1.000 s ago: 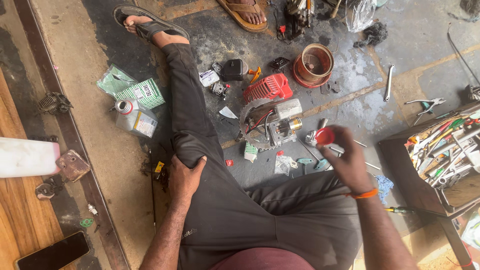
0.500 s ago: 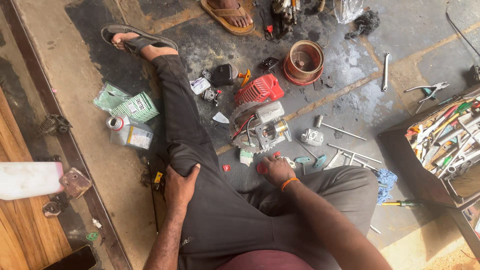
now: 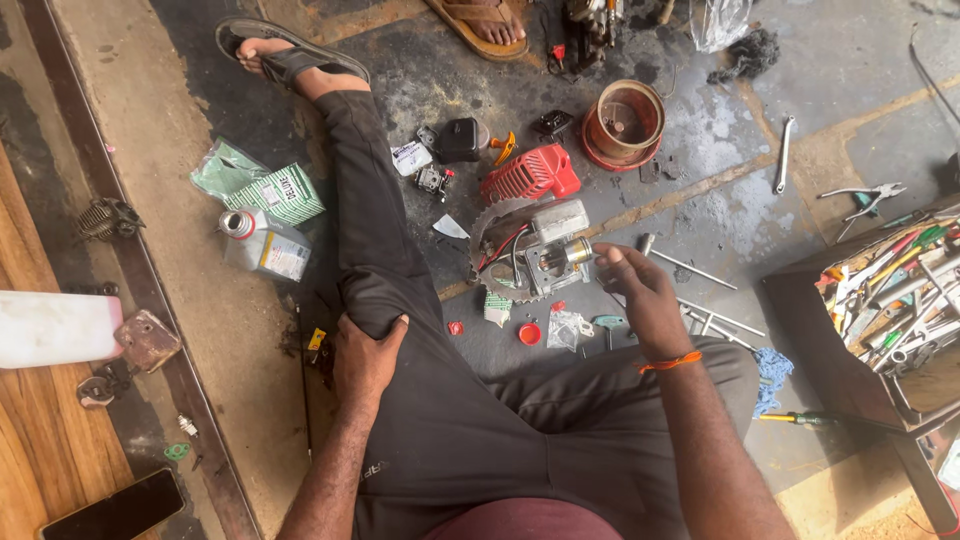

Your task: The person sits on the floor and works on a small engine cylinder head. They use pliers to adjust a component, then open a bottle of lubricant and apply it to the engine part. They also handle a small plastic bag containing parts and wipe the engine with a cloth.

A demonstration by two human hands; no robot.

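Head view: the person sits on a stained concrete floor (image 3: 180,150) with the left leg stretched toward the far side and the right leg folded. The left hand (image 3: 366,352) rests on the left knee, fingers curled loosely over the dark trouser fabric, holding no tool. The right hand (image 3: 640,292) is extended toward the far side with fingers partly open and slightly bent; the fingertips lie at the right edge of the small engine assembly (image 3: 545,255), and whether they actually touch it cannot be told. An orange band (image 3: 670,362) circles the right wrist. The engine assembly sits on the floor between the legs, just left of the right hand and well right of and farther than the left hand. A red plastic cover (image 3: 530,175) lies just beyond it; a small red cap (image 3: 529,333) lies nearer, between the hands. An open toolbox (image 3: 800,330) stands at the right.
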